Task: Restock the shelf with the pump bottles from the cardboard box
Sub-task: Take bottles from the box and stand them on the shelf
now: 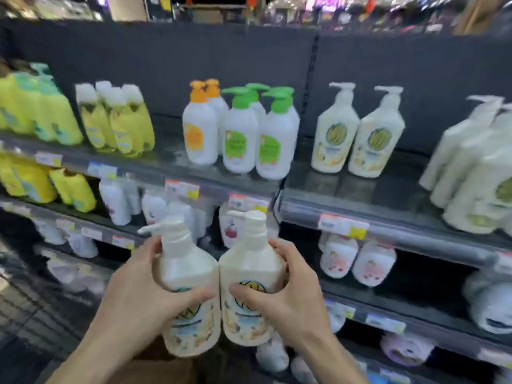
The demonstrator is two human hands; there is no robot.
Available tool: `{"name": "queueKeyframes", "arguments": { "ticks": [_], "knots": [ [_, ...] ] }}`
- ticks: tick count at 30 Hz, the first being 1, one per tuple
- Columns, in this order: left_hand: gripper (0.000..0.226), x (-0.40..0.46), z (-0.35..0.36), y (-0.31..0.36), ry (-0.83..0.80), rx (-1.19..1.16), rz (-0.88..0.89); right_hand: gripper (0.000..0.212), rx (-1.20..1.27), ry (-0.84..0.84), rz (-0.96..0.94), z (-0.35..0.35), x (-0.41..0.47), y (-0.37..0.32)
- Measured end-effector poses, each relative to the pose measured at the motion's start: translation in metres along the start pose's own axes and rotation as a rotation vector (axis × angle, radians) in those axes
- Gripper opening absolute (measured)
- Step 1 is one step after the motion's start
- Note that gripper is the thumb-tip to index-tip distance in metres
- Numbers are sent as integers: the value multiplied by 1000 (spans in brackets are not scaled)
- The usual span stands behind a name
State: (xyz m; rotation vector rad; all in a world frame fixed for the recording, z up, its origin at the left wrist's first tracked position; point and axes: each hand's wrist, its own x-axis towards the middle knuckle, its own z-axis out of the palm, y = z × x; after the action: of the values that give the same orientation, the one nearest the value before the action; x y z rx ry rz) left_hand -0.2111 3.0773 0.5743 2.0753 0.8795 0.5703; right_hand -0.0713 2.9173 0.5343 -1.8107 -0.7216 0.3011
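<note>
In front of the shelf (pixel 388 206), the person holds two cream pump bottles side by side, their bodies touching. The left hand (pixel 144 292) is wrapped around the left bottle (pixel 188 275), thumb across its label and fingers curled behind its shoulder. The right hand (pixel 293 295) is closed in the same way around the right bottle (pixel 249 270), thumb on the front. Both bottles stand roughly upright, held below the level of the top shelf board; the left one's pump spout points left, and the right one's looks to point left too, though it is blurred.

On the top board, two matching cream bottles (pixel 357 134) stand next to each other right of the upright divider, with bare board in front of them. Further right is a cluster of cream bottles (pixel 476 167) at the frame's edge, at least three, too blurred to count exactly. Left of the divider stand three green-pump bottles (pixel 260 134) and two orange-pump bottles (pixel 202 126). Further left are four yellow bottles (pixel 116 120) with white caps, then a group of yellow-green bottles (pixel 36 106) whose number cannot be told.

Lower boards hold white and pink-labelled bottles, blurred. Price tags (pixel 343 225) run along the board edges. The cardboard box cannot be made out.
</note>
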Motion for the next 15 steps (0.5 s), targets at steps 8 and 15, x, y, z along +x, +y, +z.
{"name": "queueKeyframes", "arguments": {
  "ticks": [8, 15],
  "knots": [
    [74, -12, 62, 167, -46, -116, 257, 71, -29, 197, -127, -189, -7, -56],
    [68, 0, 104, 232, -121, -119, 412, 67, 18, 327, -130, -251, -7, -44]
  ]
}}
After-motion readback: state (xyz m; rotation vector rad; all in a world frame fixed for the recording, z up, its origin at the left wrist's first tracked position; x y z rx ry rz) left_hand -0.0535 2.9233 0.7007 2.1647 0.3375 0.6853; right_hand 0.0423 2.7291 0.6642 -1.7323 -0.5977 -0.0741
